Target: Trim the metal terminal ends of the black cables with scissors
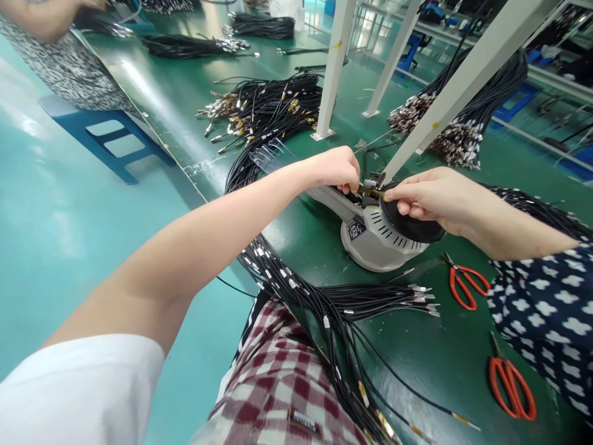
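My left hand (341, 170) is closed in a pinch at the top of a grey machine (384, 241) with vent slots and a round black part (412, 219). From the other side my right hand (424, 194) pinches with thumb and forefinger. Between the fingertips runs a short thin cable end (373, 193) with an amber tint, close to the machine's small metal parts. My fingers partly cover it, so its exact form is unclear. A bundle of black cables (296, 284) with white tags lies across the table's edge and my plaid apron (273, 364).
Two red-handled scissors (467, 286) (512, 386) lie at the right of the green table (445, 352). Cable heaps (278, 102) and white posts (331, 74) stand beyond. A blue stool (111, 136) and another person's arm (46, 18) are at the left.
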`<state>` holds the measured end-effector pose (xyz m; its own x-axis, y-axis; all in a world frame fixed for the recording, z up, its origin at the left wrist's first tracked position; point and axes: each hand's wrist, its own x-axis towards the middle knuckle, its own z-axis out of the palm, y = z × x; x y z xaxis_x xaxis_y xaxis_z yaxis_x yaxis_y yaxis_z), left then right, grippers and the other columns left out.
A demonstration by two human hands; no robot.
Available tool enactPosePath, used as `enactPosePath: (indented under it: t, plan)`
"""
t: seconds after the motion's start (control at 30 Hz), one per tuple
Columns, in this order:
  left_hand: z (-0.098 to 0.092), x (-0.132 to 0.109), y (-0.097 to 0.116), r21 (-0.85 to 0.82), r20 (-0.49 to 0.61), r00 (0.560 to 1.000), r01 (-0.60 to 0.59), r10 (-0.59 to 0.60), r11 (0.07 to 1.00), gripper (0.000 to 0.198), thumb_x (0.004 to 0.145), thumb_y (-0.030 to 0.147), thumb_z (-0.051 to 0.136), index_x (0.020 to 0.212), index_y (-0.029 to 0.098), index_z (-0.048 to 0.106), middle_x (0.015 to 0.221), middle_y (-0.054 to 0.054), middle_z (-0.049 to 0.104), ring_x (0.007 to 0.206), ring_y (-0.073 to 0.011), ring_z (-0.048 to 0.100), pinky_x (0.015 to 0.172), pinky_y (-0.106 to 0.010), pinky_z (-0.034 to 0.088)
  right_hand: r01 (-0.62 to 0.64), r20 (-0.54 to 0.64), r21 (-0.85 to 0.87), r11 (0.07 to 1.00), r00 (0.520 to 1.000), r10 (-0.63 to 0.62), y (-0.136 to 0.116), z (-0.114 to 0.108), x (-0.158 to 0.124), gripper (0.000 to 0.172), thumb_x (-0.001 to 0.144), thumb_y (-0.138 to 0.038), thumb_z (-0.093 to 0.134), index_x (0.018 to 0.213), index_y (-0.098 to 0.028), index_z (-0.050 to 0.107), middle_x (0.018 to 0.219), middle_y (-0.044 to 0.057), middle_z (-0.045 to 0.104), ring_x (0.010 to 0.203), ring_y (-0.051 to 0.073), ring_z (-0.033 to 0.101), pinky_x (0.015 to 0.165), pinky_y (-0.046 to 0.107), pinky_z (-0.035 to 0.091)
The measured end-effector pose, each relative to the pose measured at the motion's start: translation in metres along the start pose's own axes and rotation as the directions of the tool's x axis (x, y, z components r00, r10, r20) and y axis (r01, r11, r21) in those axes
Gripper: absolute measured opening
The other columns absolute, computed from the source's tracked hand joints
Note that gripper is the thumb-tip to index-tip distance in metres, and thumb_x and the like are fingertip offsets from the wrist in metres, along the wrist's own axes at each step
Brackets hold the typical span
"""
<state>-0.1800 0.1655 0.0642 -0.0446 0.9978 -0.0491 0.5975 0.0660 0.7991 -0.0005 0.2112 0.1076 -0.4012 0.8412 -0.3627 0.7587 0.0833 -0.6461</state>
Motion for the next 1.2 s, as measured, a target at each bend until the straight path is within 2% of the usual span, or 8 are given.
enactPosePath:
  t: [0.13,0.37,0.53,0.87,1.2]
  plan:
    - [0.0,0.002,0.001,-0.015,-0.008,0.999,0.031,-0.031,0.999,0.017,0.066,0.003,0.062,0.054,0.014,0.064,0.052,-0.001,0.058,0.057,-0.0153,0.061,0.066,-0.032,0.053,-0.021,-0.011,0.013,1.0,1.0,0.022,-0.002,0.0,0.0,0.025,0.084,-0.013,0.069,0.06,-0.014,0.065,0.053,0.001,0.054,0.039,0.003,0.038,0.031,0.01,0.031]
    - [-0.003,0.003,0.005,-0.011,0.02,0.998,0.064,-0.063,0.998,0.011,0.067,0.006,0.062,0.062,0.013,0.068,0.057,-0.001,0.059,0.069,-0.0191,0.067,0.073,-0.034,0.054,-0.057,0.021,0.046,0.997,0.998,0.056,-0.011,-0.003,-0.006,0.031,0.088,-0.012,0.063,0.058,-0.014,0.059,0.047,-0.001,0.048,0.036,0.003,0.034,0.029,0.012,0.024]
    - [-0.004,0.005,0.007,0.002,0.041,0.996,0.08,-0.08,0.997,0.009,0.068,0.008,0.062,0.064,0.012,0.068,0.059,-0.002,0.06,0.074,-0.0207,0.068,0.075,-0.034,0.054,-0.029,0.03,0.031,0.999,0.999,0.028,-0.007,-0.006,-0.002,0.024,0.087,-0.011,0.065,0.064,-0.012,0.063,0.055,0.001,0.054,0.04,0.003,0.04,0.032,0.012,0.029]
    - [-0.005,0.017,-0.005,0.053,0.073,0.997,-0.03,0.026,0.998,0.016,0.067,0.011,0.062,0.077,0.014,0.074,0.061,-0.003,0.063,0.073,-0.023,0.068,0.069,-0.037,0.054,-0.017,0.034,0.021,1.0,0.999,0.016,-0.005,-0.009,-0.001,0.023,0.085,-0.013,0.067,0.063,-0.01,0.064,0.058,0.003,0.054,0.044,0.003,0.04,0.034,0.012,0.03]
    - [-0.009,0.014,-0.002,0.06,0.113,0.994,-0.013,0.007,0.998,0.006,0.066,0.013,0.063,0.066,0.015,0.069,0.062,-0.001,0.062,0.075,-0.0223,0.068,0.071,-0.035,0.053,-0.031,0.066,0.039,0.999,0.997,0.029,-0.002,-0.011,-0.001,0.021,0.086,-0.014,0.068,0.067,-0.012,0.062,0.057,0.001,0.054,0.044,0.003,0.038,0.036,0.011,0.031]
